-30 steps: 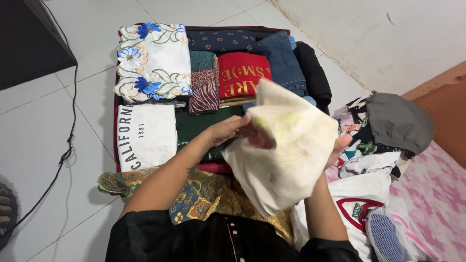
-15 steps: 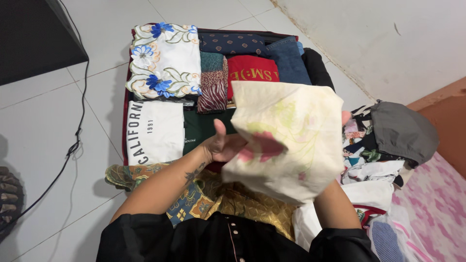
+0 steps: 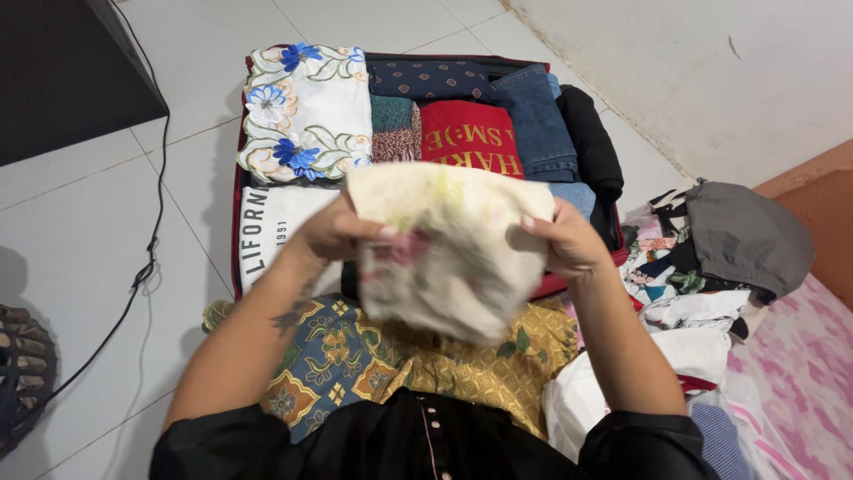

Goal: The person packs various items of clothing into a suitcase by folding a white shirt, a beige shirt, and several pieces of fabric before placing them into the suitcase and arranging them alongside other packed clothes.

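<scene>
White tiled floor (image 3: 187, 151); open suitcase (image 3: 236, 178) packed with folded clothes; left hand (image 3: 333, 233) and right hand (image 3: 562, 242) both clamped on cream floral cloth (image 3: 444, 249), raised above it.

The cream cloth (image 3: 449, 249) held up over the suitcase looks thin, soft and matt, with a faded print and loose creases. At the suitcase's far left corner, the white embroidered cloth (image 3: 306, 111) has raised blue stitching. The jeans (image 3: 538, 120) toward the far right edge are coarse denim. The patterned cloth (image 3: 418, 360) on the lap shows a slight sheen. The floor tiles (image 3: 115, 213) are smooth and faintly glossy.
</scene>
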